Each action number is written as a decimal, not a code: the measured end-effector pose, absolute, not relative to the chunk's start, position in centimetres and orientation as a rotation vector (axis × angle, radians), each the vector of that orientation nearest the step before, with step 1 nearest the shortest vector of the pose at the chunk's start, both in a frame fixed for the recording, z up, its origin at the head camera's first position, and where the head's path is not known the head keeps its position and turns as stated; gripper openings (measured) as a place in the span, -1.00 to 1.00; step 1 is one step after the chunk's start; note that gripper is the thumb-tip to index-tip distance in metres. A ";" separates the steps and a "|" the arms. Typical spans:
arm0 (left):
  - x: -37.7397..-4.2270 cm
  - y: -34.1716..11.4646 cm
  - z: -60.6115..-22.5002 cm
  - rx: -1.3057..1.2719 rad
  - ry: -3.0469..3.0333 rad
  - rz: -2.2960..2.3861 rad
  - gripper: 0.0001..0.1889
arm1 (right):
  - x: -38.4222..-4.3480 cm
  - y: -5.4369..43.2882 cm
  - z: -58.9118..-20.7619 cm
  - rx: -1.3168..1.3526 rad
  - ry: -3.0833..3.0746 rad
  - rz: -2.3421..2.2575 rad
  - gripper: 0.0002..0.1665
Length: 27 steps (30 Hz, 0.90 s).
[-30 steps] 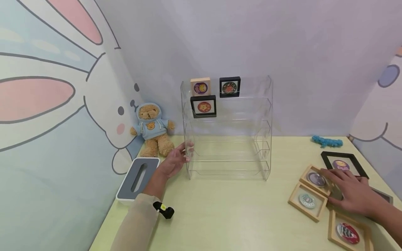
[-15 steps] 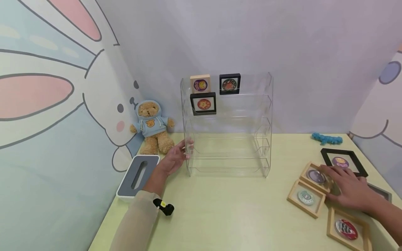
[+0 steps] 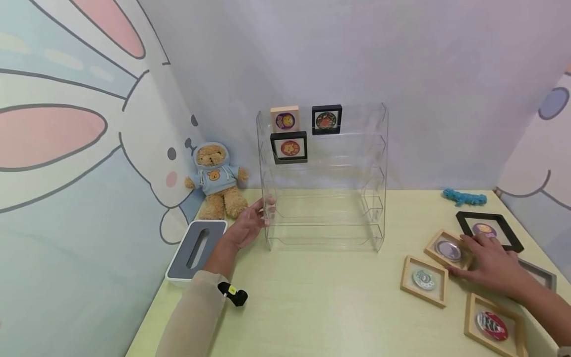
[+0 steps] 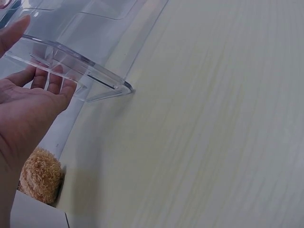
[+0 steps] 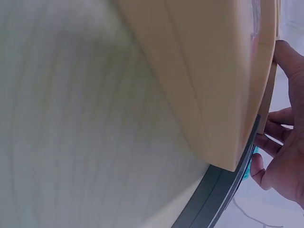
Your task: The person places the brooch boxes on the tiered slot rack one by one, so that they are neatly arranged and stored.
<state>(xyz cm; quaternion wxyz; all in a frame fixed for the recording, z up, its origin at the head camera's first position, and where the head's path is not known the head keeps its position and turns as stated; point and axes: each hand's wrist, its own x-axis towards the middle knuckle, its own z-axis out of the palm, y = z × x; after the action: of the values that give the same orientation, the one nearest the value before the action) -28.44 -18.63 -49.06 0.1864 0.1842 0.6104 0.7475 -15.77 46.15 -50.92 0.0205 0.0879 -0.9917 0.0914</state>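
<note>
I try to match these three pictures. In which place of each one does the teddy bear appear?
Head: left of centre, behind the grey-and-white tissue box and left of the clear tiered rack; the teddy bear shows whole.
Left wrist: near the lower left corner, only a fuzzy brown part, below the left hand.
Right wrist: not in it.
Shared landmark: the pale wood-grain table, in all three.

Left hand [image 3: 245, 230] and right hand [image 3: 494, 262] well apart
</note>
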 end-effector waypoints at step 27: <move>-28.3 -18.6 -49.1 0.536 1.690 2.123 -0.29 | -19.6 42.0 -41.5 0.579 -2.384 0.265 0.48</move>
<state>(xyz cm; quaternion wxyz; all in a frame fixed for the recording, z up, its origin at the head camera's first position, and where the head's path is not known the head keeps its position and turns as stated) -28.34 -18.58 -49.10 0.1869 0.1905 0.6002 0.7540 -19.60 42.02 -41.47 0.3308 0.2213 -0.9118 0.1013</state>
